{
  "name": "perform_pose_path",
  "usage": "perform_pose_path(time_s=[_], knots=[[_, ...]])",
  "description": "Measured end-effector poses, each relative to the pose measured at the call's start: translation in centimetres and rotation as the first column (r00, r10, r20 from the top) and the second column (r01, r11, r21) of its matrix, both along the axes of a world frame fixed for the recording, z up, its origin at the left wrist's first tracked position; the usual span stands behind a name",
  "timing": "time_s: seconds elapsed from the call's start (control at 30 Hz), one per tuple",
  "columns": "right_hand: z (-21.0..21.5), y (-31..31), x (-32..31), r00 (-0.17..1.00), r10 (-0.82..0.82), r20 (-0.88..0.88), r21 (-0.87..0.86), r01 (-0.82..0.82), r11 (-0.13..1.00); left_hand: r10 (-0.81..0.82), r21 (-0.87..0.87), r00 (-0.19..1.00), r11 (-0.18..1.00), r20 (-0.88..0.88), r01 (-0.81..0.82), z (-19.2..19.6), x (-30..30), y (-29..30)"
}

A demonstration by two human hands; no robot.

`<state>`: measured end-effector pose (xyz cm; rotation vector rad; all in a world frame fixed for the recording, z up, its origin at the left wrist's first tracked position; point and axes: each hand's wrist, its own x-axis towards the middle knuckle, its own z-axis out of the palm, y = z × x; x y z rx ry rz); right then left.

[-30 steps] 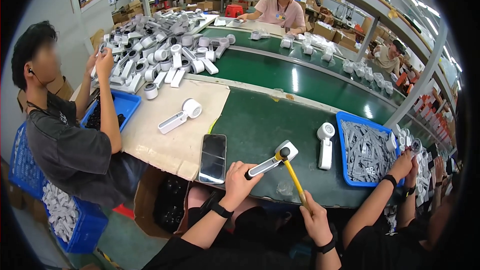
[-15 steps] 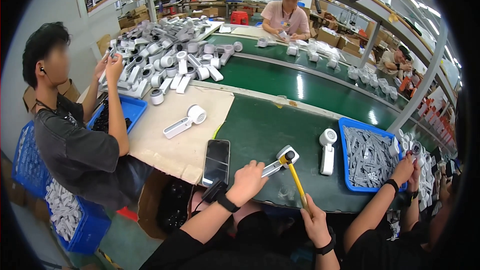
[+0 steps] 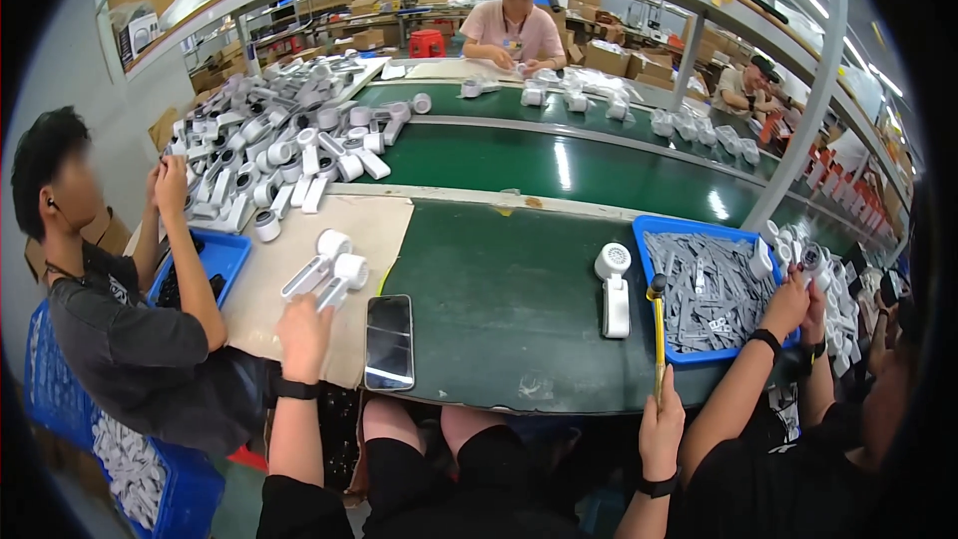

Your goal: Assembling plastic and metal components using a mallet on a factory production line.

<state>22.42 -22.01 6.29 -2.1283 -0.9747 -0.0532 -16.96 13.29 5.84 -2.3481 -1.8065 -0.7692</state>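
My left hand [image 3: 304, 339] is over the beige cardboard at the left, its fingers closed on the handle of a white and grey handheld fan [image 3: 349, 269]. A second handheld fan [image 3: 305, 276] lies right beside it. In my right hand [image 3: 661, 429] a hammer [image 3: 659, 334] with a yellow handle and black head points upward, near the front left corner of a blue tray [image 3: 649, 279]. Left of that tray, one more white handheld fan [image 3: 616, 304] lies on the green mat. A dark phone [image 3: 389, 344] rests by the mat's left edge.
A large heap of handheld fans [image 3: 269, 145] covers the far left. Grey strip-like parts [image 3: 704, 289] fill the blue tray. Co-workers sit left [image 3: 130, 319], right [image 3: 738, 409] and across the green conveyor [image 3: 479, 155]. An upright metal post [image 3: 808, 110] stands behind the tray.
My left hand has carried the fan from the mat leftward to the cardboard, beside the other fan. The hammer has moved off the fan to the right and now points upward.
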Motion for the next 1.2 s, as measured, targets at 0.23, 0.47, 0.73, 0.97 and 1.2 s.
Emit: perform_pose_path(time_s=[0.23, 0.47, 0.73, 0.97, 1.2], knots=[[-2.0, 0.1, 1.2, 1.0, -0.03, 0.003, -0.147, 0.03, 0.989, 0.164, 0.191, 0.984, 0.97, -0.073, -0.147, -0.7, 3.8, -0.2], [-6.0, 0.4, 1.3, 0.965, 0.146, -0.217, 0.103, -0.126, 0.987, -0.66, -0.047, 0.699, 0.717, 0.275, 0.695, 1.1, 27.0, -11.9], [-4.2, -2.0, -1.7, 0.795, 0.239, -0.558, 0.268, -0.1, 0.958, -0.634, -0.111, 0.75, 0.745, 0.186, 0.658, -2.7, 34.3, -10.3], [-1.6, -2.4, -3.7, 0.735, 0.338, -0.588, 0.312, -0.18, 0.933, -0.546, -0.359, 0.714, 0.623, 0.438, 0.696, 0.1, 25.7, -10.4], [0.2, -0.2, -4.5, 0.735, 0.487, -0.472, 0.197, -0.451, 0.871, -0.524, -0.09, 0.669, 0.749, 0.526, 0.657, -1.9, 19.5, -12.1]])
